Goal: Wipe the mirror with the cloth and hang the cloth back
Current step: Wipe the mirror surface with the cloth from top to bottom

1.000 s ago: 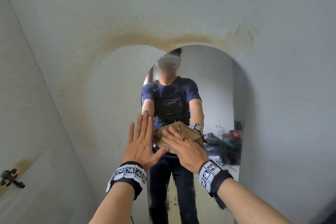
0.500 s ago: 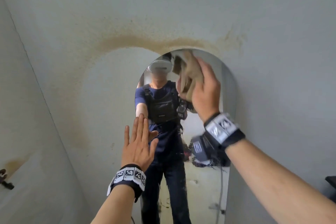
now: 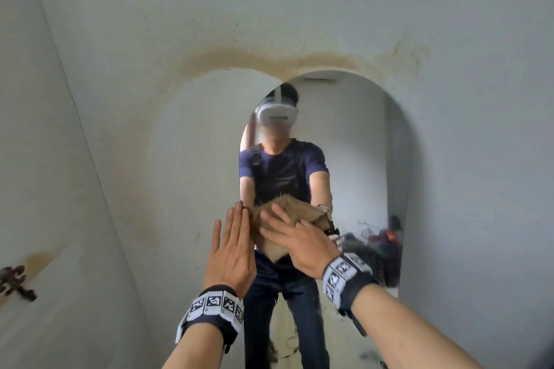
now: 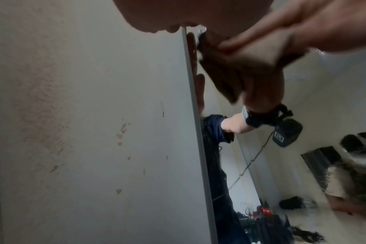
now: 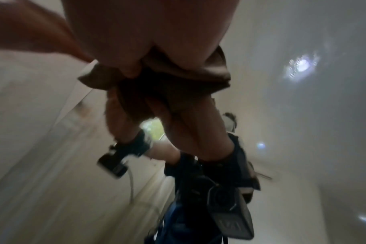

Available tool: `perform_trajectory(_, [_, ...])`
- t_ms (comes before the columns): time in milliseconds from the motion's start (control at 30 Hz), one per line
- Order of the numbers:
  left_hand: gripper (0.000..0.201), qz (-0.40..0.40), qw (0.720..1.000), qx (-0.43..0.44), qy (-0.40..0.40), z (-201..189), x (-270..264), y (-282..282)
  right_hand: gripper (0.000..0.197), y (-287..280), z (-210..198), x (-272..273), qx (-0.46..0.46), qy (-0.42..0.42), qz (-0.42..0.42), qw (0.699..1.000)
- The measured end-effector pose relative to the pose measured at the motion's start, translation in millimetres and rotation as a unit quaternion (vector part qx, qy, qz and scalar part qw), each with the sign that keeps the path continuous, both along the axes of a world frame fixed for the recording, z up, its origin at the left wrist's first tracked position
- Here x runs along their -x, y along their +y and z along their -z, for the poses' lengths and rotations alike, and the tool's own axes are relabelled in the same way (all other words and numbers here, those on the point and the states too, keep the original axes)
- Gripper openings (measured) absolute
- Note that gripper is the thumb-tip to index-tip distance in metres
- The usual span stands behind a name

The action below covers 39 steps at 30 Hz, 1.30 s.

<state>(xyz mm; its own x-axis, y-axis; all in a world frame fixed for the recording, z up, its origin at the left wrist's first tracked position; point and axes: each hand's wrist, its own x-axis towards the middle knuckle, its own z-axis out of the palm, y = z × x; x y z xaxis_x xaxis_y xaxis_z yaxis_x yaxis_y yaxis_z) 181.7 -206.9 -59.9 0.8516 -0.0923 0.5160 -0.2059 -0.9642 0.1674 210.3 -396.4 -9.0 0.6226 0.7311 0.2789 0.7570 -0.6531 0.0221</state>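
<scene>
An arched mirror [image 3: 353,159] is set in a grey wall and reflects the person. My right hand [image 3: 295,237] presses a crumpled brown cloth [image 3: 271,249] flat against the glass at mid height, near the mirror's left edge, with its fingers spread straight over the cloth. My left hand [image 3: 232,234] lies flat with straight fingers on the wall, right at that edge, and holds nothing. In the left wrist view the cloth [image 4: 251,66] sits folded under the right hand [image 4: 303,24], beside the mirror's rim [image 4: 198,132]. The right wrist view is blurred and shows the cloth [image 5: 178,74] bunched under the hand.
A dark metal hook [image 3: 15,281] sticks out of the side wall at the far left. A brown stain [image 3: 269,60] arcs over the mirror's top. The glass reflects a dark pile of clutter [image 3: 377,243] on the floor behind me.
My right hand carried the cloth from mid mirror up to the top right, then back down to mid height by the left edge. The left hand stayed put.
</scene>
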Motion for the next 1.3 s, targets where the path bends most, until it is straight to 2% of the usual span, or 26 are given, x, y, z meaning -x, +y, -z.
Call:
perform_trajectory(67, [0.066, 0.002, 1.000, 0.004, 0.013, -4, 5, 0, 0.071, -8, 18, 16, 0.029, 0.052, -0.020, 0.998])
perform_trajectory(133, [0.069, 0.008, 1.000, 0.009, 0.020, -12, 9, -7, 0.066, -15, 29, 32, 0.005, 0.102, -0.024, 0.994])
perform_trajectory(200, [0.065, 0.022, 0.999, 0.023, 0.031, -20, 14, -18, 0.064, -24, 27, 41, -0.100, 0.128, -0.009, 0.987])
perform_trajectory(267, [0.062, 0.031, 0.998, 0.033, 0.039, -22, 17, -28, 0.064, -33, 10, 45, -0.247, 0.127, 0.013, 0.960])
perform_trajectory(367, [0.064, 0.010, 0.995, 0.045, 0.083, -18, 18, -38, 0.061, -48, -43, 40, -0.441, 0.043, 0.037, 0.896])
perform_trajectory(467, [0.066, 0.004, 0.994, 0.055, 0.098, -15, 19, -43, 0.059, -66, -104, 23, -0.500, -0.112, 0.050, 0.857])
perform_trajectory(533, [0.067, 0.010, 0.995, 0.059, 0.079, -13, 19, -45, 0.061, -74, -132, 8, -0.473, -0.195, 0.054, 0.858])
perform_trajectory(600, [0.069, 0.011, 0.997, 0.058, 0.054, -6, 16, -47, 0.061, -76, -138, -11, -0.369, -0.232, 0.069, 0.897])
perform_trajectory(667, [0.068, 0.014, 0.998, 0.060, 0.021, 4, 10, -48, 0.065, -73, -116, -30, -0.228, -0.233, 0.085, 0.941])
perform_trajectory(733, [0.065, 0.017, 0.997, 0.067, -0.026, 21, 3, -49, 0.079, -68, -68, -38, -0.148, -0.201, 0.079, 0.965])
perform_trajectory(933, [0.064, 0.019, 0.994, 0.014, -0.105, 72, -13, -47, 0.084, -66, 88, 9, -0.153, -0.075, 0.036, 0.985])
perform_trajectory(1033, [0.064, 0.018, 0.991, -0.009, -0.129, 101, -13, -43, 0.086, -72, 149, 25, -0.141, -0.036, 0.012, 0.989])
perform_trajectory(1100, [0.064, 0.003, 0.989, -0.013, -0.144, 124, -10, -42, 0.084, -75, 178, 34, -0.168, -0.008, -0.005, 0.986])
perform_trajectory(1167, [0.065, -0.004, 0.988, -0.013, -0.157, 146, -5, -41, 0.080, -76, 196, 44, -0.240, 0.050, -0.024, 0.969])
perform_trajectory(1233, [0.065, -0.010, 0.985, -0.016, -0.169, 167, -1, -42, 0.075, -79, 200, 54, -0.322, 0.068, -0.030, 0.944])
perform_trajectory(1300, [0.064, -0.013, 0.984, -0.026, -0.178, 186, 5, -45, 0.068, -85, 195, 61, -0.418, 0.059, -0.020, 0.906])
